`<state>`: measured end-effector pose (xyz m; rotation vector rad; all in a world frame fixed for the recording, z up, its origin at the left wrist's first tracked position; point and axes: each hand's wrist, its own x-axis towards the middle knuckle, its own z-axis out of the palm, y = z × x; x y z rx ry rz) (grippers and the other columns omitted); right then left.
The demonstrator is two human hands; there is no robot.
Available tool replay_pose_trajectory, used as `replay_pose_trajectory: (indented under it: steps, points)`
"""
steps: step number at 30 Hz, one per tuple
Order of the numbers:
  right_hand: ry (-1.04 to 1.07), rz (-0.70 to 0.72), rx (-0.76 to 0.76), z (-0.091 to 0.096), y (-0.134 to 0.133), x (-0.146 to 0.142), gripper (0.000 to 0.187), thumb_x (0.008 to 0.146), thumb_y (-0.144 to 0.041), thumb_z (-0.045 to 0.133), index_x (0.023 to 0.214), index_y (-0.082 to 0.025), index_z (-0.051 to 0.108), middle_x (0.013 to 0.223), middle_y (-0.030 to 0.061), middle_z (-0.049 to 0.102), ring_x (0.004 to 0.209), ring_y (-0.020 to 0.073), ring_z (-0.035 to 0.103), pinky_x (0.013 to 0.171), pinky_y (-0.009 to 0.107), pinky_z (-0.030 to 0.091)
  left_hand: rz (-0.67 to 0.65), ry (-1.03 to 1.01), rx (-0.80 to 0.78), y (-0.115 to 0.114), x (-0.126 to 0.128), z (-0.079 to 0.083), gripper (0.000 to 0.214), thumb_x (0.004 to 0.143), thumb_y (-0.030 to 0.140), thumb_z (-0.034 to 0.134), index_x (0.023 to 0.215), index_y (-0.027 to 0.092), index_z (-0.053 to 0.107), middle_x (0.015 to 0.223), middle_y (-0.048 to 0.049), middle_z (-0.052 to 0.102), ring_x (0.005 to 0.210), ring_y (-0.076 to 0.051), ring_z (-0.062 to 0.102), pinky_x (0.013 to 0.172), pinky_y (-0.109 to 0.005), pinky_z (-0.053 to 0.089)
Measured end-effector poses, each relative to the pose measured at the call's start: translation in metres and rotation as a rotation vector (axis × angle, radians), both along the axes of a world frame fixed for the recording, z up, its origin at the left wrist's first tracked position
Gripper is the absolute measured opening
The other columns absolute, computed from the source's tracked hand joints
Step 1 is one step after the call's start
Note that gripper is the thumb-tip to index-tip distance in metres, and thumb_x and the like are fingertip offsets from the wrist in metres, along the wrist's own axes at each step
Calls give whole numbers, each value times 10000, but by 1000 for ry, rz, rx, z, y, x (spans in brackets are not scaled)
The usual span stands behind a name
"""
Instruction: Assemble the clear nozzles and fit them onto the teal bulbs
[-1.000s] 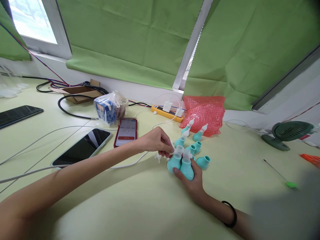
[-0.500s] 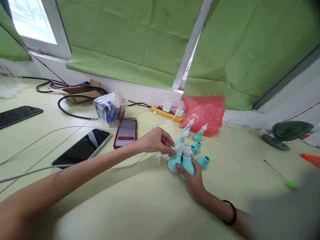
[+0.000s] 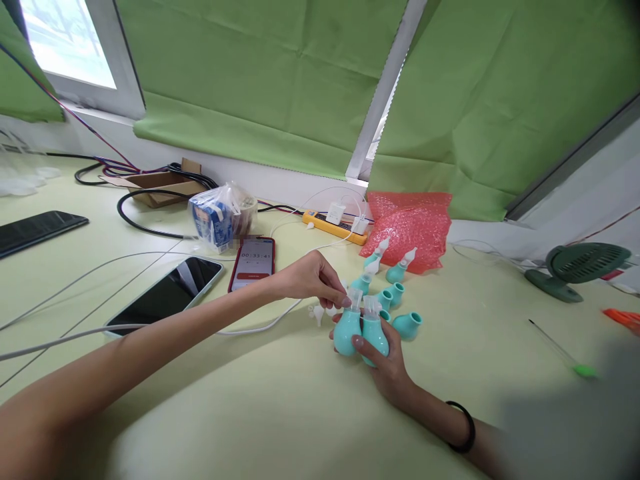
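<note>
Two teal rubber squeeze bulbs, a left bulb [image 3: 347, 333] and a right bulb [image 3: 374, 339], stand side by side in my right hand [image 3: 393, 363], which is closed around them. A clear plastic connector [image 3: 355, 298] sits in the neck of the left bulb; another clear connector [image 3: 371, 306] tops the right one. My left hand [image 3: 323, 279] pinches the left connector between thumb and fingertips. Behind my hands lie several more teal bulbs; one open-mouthed bulb [image 3: 408, 325] rests to the right, and one bulb with a white nozzle [image 3: 397, 272] lies farther back.
Small white nozzle tips [image 3: 318, 313] lie left of the bulbs. A red bubble-wrap bag [image 3: 407, 230] and a yellow power strip [image 3: 325, 225] are at the back. Leftward are a phone showing a timer [image 3: 253, 262], a dark-screened phone [image 3: 167, 297] and cables. A green fan [image 3: 575, 267] stands right.
The two bulbs are tilted a little differently and sit slightly lower in my right hand. My left fingertips have shifted slightly down along with the left connector.
</note>
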<state>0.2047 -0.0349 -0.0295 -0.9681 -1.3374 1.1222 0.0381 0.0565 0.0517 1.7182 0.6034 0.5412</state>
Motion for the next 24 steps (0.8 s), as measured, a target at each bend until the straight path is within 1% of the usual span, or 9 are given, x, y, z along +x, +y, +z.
replay_pose_trajectory:
  steps: [6,10,13,15,19,21,24]
  points:
    - [-40,-17,5,0,0,0,326,700,-296,584,999,-181,522,971,81,611,891,237,564,809,402,427,-22,18,-12,-1,-1,2,175,582,224,669,678,78,682,559,-43,644,472,-81,546,479,-177,475]
    - [-77,-50,4,1,1,1,333,685,-307,594,986,-178,532,971,78,612,896,240,562,801,390,432,-6,45,46,-3,-1,3,182,604,228,641,686,70,680,576,-56,648,475,-87,541,481,-188,469]
    - [-111,-89,31,3,2,0,313,679,-299,601,964,-181,547,960,68,616,895,234,560,792,367,438,59,96,160,-8,1,2,174,631,225,600,665,72,677,569,-58,644,475,-92,534,451,-176,441]
    - [-142,-128,56,5,2,-1,286,678,-287,604,941,-185,559,937,57,622,876,221,563,773,343,447,125,137,251,-13,3,2,181,655,217,560,626,78,673,549,-52,634,467,-89,519,422,-162,407]
    - [-183,-177,89,8,3,-2,263,670,-294,607,908,-184,578,886,47,635,817,208,572,713,313,464,249,208,462,-25,7,4,201,662,175,513,548,90,655,458,-16,574,390,-56,414,360,-146,307]
    - [-203,-188,95,8,3,-3,274,667,-312,604,907,-180,584,858,48,636,794,212,573,685,312,469,262,213,538,-29,9,5,202,663,151,497,543,94,648,447,-5,562,381,-49,395,366,-144,299]
    - [-223,-197,98,7,3,-2,289,665,-322,602,917,-182,583,838,43,633,771,212,569,658,311,472,263,203,599,-31,9,5,188,660,130,487,562,98,644,476,-9,585,405,-57,435,406,-144,334]
